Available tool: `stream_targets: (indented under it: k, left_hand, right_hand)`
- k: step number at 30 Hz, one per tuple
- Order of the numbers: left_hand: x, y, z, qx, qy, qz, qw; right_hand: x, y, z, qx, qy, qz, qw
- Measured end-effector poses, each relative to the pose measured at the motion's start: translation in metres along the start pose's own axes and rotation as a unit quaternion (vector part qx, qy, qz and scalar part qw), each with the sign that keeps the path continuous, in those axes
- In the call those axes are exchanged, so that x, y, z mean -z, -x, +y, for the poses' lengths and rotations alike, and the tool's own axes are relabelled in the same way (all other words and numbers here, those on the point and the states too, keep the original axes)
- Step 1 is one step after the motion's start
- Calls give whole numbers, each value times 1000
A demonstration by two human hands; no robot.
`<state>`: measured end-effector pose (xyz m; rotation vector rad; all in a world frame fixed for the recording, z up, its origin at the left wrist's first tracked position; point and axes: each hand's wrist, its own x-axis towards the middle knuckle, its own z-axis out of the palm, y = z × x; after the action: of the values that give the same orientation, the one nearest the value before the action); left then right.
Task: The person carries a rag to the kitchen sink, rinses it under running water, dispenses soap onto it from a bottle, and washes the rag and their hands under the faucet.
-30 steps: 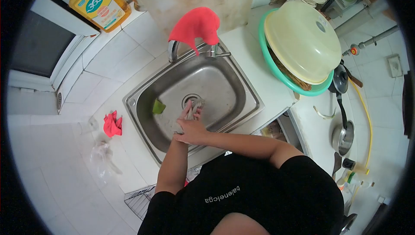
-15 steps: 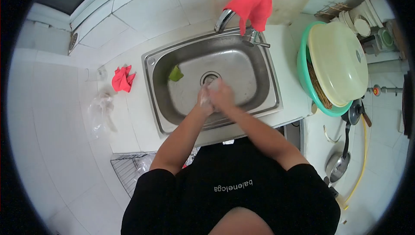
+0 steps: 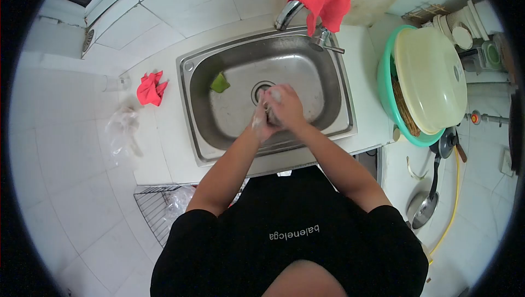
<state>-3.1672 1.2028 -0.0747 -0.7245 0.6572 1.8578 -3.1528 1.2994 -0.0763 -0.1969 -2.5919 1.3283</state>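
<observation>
My left hand and my right hand are pressed together over the front of the steel sink, close to the drain. White lather coats both hands. The right hand's fingers curl across the left hand. A small dark patch shows between the palms, but I cannot make out whether it is an object. At the sink's left end lies a green scrubbing pad. No running water is visible below the faucet, which has a red cloth draped over it.
Left of the sink are a crumpled red cloth, a clear cup and a plastic bag. On the right stands a green basin under a cream lid. A pan sits lower right.
My hands keep rubbing against each other; the right hand has shifted over the left, and its fingers now curl more closely. The whole view has tilted slightly.
</observation>
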Motion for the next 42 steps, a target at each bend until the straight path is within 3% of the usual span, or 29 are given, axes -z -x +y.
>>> stream_targets:
  k: [2, 3, 5, 6, 8, 10, 12, 13, 14, 15, 16, 17, 18, 20, 26, 29, 35, 36, 38, 42]
  left_hand:
    - [23, -19, -3, -134, 56, -183, 972]
    - [26, -23, 0, -136, 58, -181, 972]
    - [26, -28, 9, -106, -20, 55, 993]
    - [23, -27, 7, -107, -20, 56, 992]
    - [14, -25, 3, -252, -34, 46, 966]
    - [12, -23, 9, -252, -74, 60, 963]
    - [4, -14, 11, -252, -113, 75, 958]
    - [-6, -7, 14, -212, -127, 131, 960]
    - [-14, -4, 18, -172, -139, 186, 957]
    - [-12, -5, 21, -174, -140, 183, 957]
    - [-4, -7, 24, -177, -96, 150, 968]
    - [3, -10, 28, -179, -51, 116, 976]
    - [7, -10, 31, -179, -53, 112, 976]
    - [15, -11, 36, -182, -49, 53, 981]
    - [27, -24, 38, -151, -28, 85, 984]
    - [16, -17, 37, -138, -47, 124, 982]
    - [18, -20, 38, -146, -61, 90, 983]
    - [17, -20, 39, -146, -62, 90, 983]
    - [11, -17, 40, -140, -70, 97, 983]
    - [-9, -2, 39, -162, -113, 76, 977]
  right_hand:
    - [9, 7, -16, 51, 44, 9, 998]
    - [10, 9, -20, 106, 88, 17, 990]
    - [6, 7, -19, 76, 91, -3, 993]
    - [5, 5, -18, 44, 95, -20, 994]
    - [4, 1, -16, 9, 92, -31, 995]
    - [0, -4, -9, -27, 90, -42, 995]
    - [-7, -5, 7, -74, -8, -80, 994]
    - [-7, -7, 13, -70, -8, -77, 995]
    - [-4, -10, 16, -138, -123, -101, 978]
    - [0, -11, 21, -207, -236, -126, 941]
    - [7, -12, 28, -206, -235, -124, 942]
    - [19, -15, 34, -275, -251, -111, 921]
    - [32, -19, 41, -342, -267, -96, 896]
    - [58, -26, 59, -378, -273, -50, 883]
    - [83, -57, 66, -292, -276, 72, 913]
    - [88, -74, 66, -323, -210, 123, 914]
    - [89, -89, 100, -321, -138, 143, 926]
    - [89, -89, 100, -320, -139, 143, 926]
    - [92, -89, 95, -371, -293, 170, 865]
    - [98, -90, 91, -375, -267, 163, 872]
